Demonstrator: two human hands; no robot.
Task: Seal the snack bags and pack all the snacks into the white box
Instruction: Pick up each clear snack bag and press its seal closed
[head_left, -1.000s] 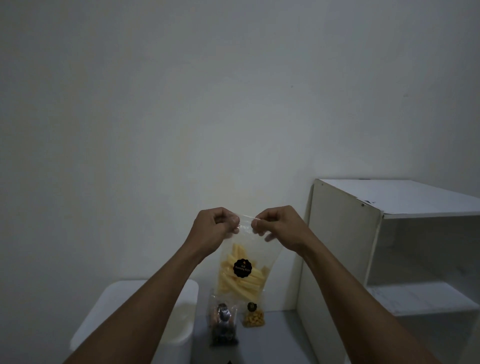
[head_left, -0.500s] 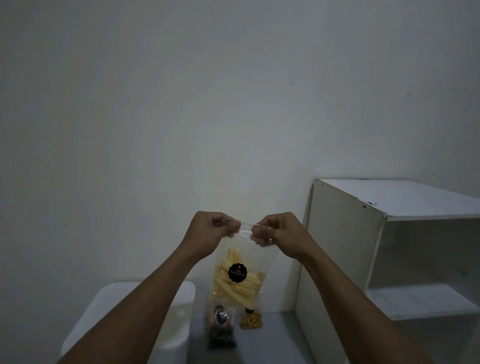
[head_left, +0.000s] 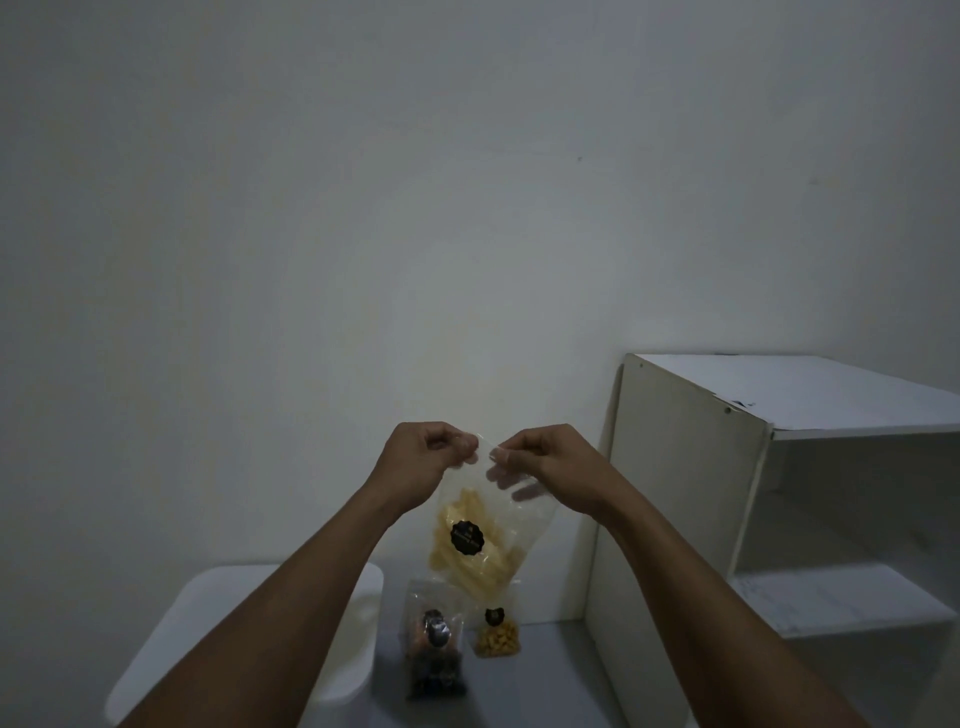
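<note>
A clear bag of yellow stick snacks (head_left: 475, 545) with a round black label hangs in the air in front of me. My left hand (head_left: 421, 460) pinches its top edge at the left, and my right hand (head_left: 550, 467) pinches the top edge at the right, fingers partly behind the plastic. Below, on the grey table (head_left: 545, 675), stand a bag of dark snacks (head_left: 434, 654) and a small bag of yellow nuggets (head_left: 497, 636). The white box (head_left: 337, 649) sits at the lower left, mostly hidden by my left forearm.
A white shelf unit (head_left: 727, 493) with open compartments stands at the right, close to my right forearm. A plain wall fills the background behind the table.
The bag and both hands have dropped slightly and the bag now tilts to the right. The pinching fingers have come closer together along the top edge.
</note>
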